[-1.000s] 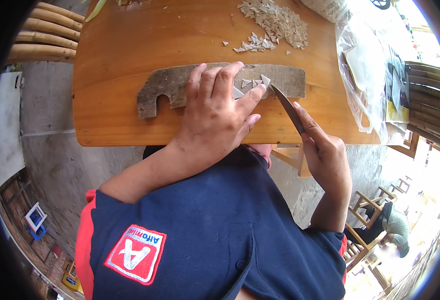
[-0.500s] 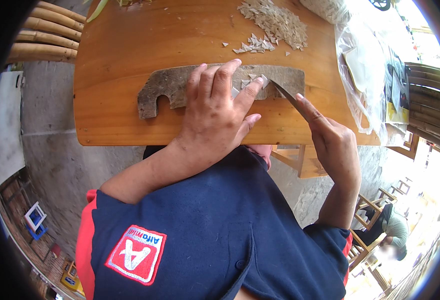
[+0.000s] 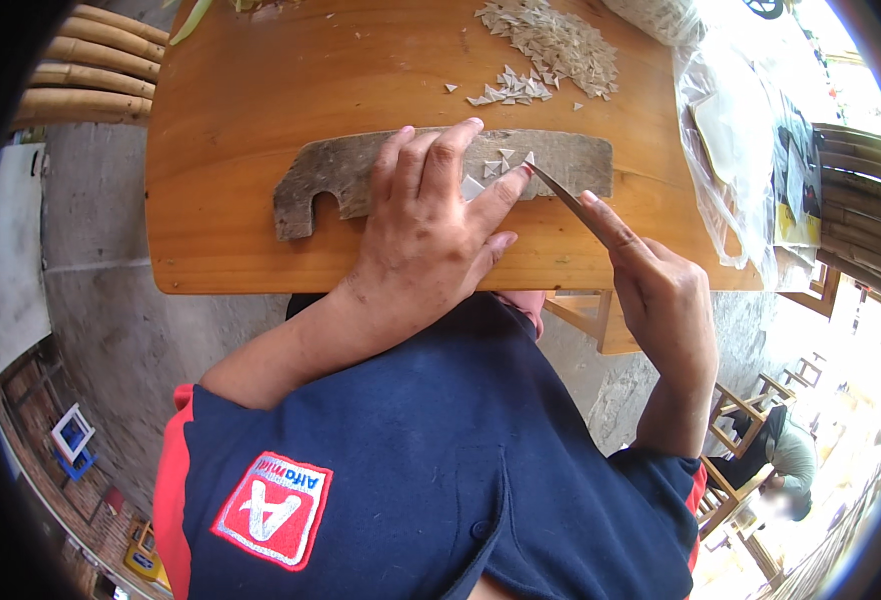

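Observation:
My left hand [image 3: 423, 215] lies over a worn wooden cutting board [image 3: 571, 160], fingers stretched out and spread. Its index finger presses on the board beside the blade tip. A bit of a flat white strip [image 3: 473, 187] shows by that finger; the rest is hidden under the hand. In my right hand [image 3: 664, 300] is a knife [image 3: 569, 198], gripped with the index finger along its back. The knife's tip touches down near the left index fingertip. Several small white triangular pieces [image 3: 497, 166] lie on the board just beyond that finger.
Beyond the board, a large pile of cream triangular pieces [image 3: 556, 50] and a smaller white pile [image 3: 511, 88] lie on the wooden table [image 3: 231, 220]. Plastic bags [image 3: 726, 160] line its right edge. Far right, a person [image 3: 786, 455] is near wooden stools.
My right hand and the knife have shifted slightly left, bringing the tip closer to my left index finger. A white piece by the tip has separated. My left hand has barely moved.

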`<state>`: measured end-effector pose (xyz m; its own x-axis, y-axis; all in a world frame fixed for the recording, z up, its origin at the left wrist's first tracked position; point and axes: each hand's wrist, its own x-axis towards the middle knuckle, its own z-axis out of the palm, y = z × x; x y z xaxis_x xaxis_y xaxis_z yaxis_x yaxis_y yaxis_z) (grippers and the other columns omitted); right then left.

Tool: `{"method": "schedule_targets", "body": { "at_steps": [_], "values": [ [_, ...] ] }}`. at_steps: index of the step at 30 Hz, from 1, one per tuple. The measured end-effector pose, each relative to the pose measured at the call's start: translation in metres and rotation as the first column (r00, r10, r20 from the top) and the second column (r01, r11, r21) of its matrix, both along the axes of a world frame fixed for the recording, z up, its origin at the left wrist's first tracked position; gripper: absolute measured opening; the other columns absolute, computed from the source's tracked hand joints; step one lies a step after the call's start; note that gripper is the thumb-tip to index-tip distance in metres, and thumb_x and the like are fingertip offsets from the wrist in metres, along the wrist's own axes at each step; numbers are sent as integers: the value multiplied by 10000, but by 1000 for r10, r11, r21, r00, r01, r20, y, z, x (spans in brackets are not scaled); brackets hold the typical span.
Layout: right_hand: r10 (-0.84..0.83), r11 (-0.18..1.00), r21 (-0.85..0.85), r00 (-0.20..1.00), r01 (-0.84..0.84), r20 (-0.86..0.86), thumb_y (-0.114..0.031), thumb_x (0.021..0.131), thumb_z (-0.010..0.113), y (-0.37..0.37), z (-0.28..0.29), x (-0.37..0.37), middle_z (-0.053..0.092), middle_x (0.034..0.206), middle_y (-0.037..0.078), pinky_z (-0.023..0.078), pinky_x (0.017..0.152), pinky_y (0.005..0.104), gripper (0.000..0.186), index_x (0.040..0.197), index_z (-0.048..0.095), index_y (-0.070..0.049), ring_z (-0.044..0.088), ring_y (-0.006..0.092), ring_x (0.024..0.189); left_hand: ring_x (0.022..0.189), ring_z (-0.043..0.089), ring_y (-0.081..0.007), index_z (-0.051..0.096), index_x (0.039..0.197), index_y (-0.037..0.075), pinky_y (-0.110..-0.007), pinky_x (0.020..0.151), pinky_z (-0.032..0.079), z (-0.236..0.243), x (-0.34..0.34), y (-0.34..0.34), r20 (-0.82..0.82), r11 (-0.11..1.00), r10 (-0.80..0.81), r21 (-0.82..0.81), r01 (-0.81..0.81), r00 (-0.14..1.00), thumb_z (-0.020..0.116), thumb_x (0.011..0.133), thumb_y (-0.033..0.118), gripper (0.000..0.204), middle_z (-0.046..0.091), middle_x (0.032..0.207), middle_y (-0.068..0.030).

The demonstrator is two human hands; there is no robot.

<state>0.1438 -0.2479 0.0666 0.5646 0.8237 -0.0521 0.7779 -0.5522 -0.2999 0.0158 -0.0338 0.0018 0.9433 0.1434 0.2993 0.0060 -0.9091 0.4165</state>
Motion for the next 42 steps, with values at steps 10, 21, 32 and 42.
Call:
{"method": "schedule_targets", "body": {
  "at_steps": [10,21,32,42],
  "values": [
    [40,993,-108,999,-38,13,18,899,660,8,11,7,543,657,101,494,578,416,641,1463,633,-284,576,245,559,1335,412,-373,692,1327,187,-549,1170,328,1,-1,2,22,1000,-2,-24,3,1000,824,835,265,515,448,1469,-184],
    [80,985,-159,990,-61,117,58,874,646,8,7,5,459,642,76,466,565,441,724,1497,594,-307,519,220,535,1327,429,-368,701,1313,187,-552,1163,327,2,0,1,24,1000,4,-21,-3,1000,818,832,260,501,471,1466,-187],
    [-22,975,-220,999,30,37,84,897,616,0,11,-3,634,757,115,530,636,433,696,1499,589,-265,652,271,656,1325,436,-385,691,1333,179,-543,1173,330,-1,0,1,51,1000,5,-20,-4,999,802,850,235,499,484,1460,-185],
    [-171,973,99,940,208,-297,151,908,547,-6,-6,-31,727,1114,251,569,850,372,679,1513,571,-157,749,339,898,1345,420,-380,679,1331,155,-547,1193,312,-1,-3,4,40,999,-5,-46,6,999,805,848,260,510,482,1467,-192]
  ]
}}
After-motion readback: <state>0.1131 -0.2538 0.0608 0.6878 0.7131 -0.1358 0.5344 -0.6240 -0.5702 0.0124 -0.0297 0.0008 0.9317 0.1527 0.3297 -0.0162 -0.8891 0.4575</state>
